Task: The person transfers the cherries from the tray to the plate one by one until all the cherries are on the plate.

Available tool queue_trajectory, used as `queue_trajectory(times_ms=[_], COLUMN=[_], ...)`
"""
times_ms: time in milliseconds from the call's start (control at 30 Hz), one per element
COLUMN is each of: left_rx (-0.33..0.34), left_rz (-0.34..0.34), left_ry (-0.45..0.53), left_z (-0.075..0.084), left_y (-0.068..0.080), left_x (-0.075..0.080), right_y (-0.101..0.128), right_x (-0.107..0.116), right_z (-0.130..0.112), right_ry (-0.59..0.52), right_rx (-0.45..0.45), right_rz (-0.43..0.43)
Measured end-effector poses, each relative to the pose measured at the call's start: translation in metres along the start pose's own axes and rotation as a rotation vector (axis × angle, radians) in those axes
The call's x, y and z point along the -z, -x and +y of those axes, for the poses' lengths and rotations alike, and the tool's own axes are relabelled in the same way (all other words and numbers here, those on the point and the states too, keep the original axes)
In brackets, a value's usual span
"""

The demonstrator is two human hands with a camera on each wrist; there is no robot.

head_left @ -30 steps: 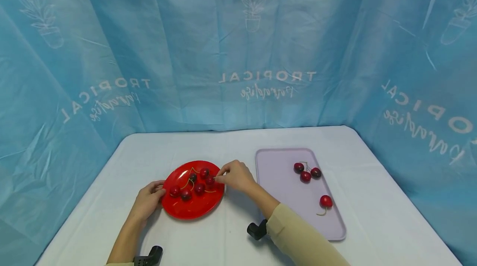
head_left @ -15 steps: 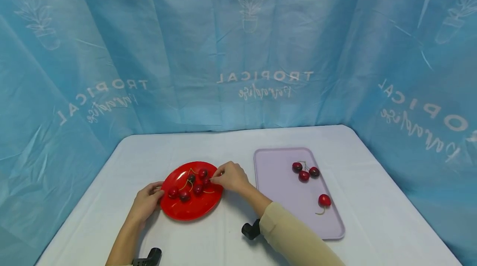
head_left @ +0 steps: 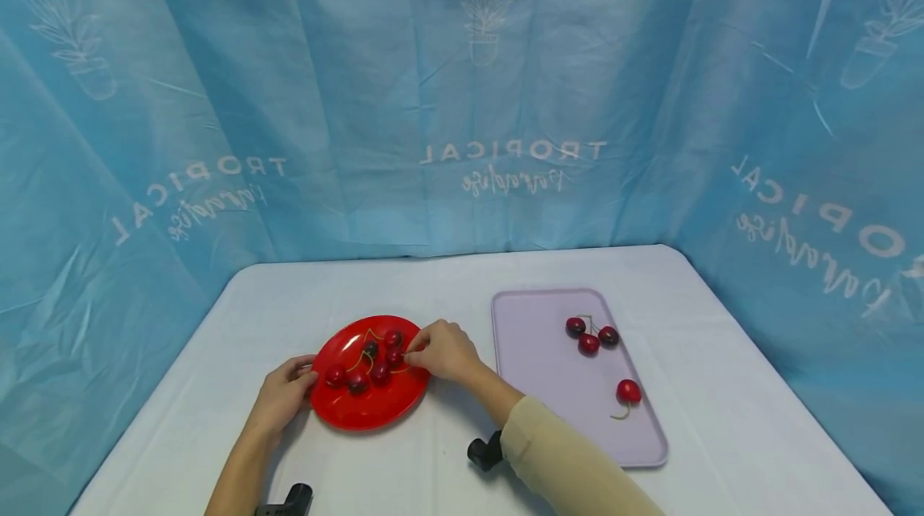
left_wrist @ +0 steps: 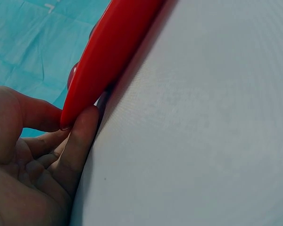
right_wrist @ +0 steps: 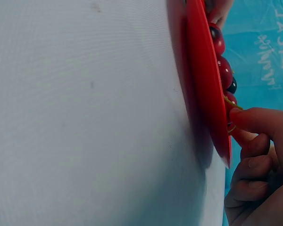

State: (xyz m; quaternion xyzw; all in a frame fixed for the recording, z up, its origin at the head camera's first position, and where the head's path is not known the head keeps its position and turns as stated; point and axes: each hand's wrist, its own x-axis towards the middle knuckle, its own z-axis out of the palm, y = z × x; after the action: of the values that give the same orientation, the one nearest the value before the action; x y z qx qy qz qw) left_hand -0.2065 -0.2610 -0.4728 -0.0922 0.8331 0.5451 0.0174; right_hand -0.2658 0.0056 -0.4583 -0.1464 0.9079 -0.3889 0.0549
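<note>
Right hand (head_left: 442, 351) has dropped slightly and slid left since the earlier frames, so its fingertips now sit over the right edge of the red plate (head_left: 361, 413) instead of hovering beside it. Thumb and forefinger are pinched narrow, apparently on a cherry stem; the right wrist view shows a fingertip (right_wrist: 247, 117) against a green stem (right_wrist: 232, 103) at the rim, but I can't tell if the pinch has fully closed on it.

Left hand (head_left: 283, 392) grips the plate's left rim, thumb above, fingers (left_wrist: 82, 136) under the edge, holding it steady on the white table (head_left: 433, 283).

Cherries (head_left: 368, 362) are bunched mid-plate, stems crossing each other.

Judgement on doing this well:
- Pinch one stem only, close to the fruit; crossed stems look likely to drag a neighbour along.
- Lift straight up before moving right, to clear the rim.
- Left hand should hold the rim flat, not tip it.

Right of the plate lies the lilac tray (head_left: 527, 388) with four cherries: a cluster of three (head_left: 590, 335) at the far end, a single (head_left: 628, 392) nearer. Blue curtain (head_left: 462, 83) behind.
</note>
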Motion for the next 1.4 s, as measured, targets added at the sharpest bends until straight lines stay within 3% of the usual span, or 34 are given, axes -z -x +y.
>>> queue_trajectory(times_ms=[467,833,1400], left_rx=[-0.002,-0.017,-0.006], left_rz=[0.009,0.002,0.009], left_ry=[0.007,0.014,0.007], left_z=[0.001,0.005,-0.002], left_y=[-0.005,-0.003,0.002], left_x=[0.001,0.003,-0.001], right_y=[0.011,0.019,0.041], right_x=[0.023,0.041,0.054], right_z=[-0.003,0.014,0.037], right_ry=[-0.012,0.009,0.02], right_rx=[0.013,0.078,0.085], right_rz=[0.008,0.032,0.002])
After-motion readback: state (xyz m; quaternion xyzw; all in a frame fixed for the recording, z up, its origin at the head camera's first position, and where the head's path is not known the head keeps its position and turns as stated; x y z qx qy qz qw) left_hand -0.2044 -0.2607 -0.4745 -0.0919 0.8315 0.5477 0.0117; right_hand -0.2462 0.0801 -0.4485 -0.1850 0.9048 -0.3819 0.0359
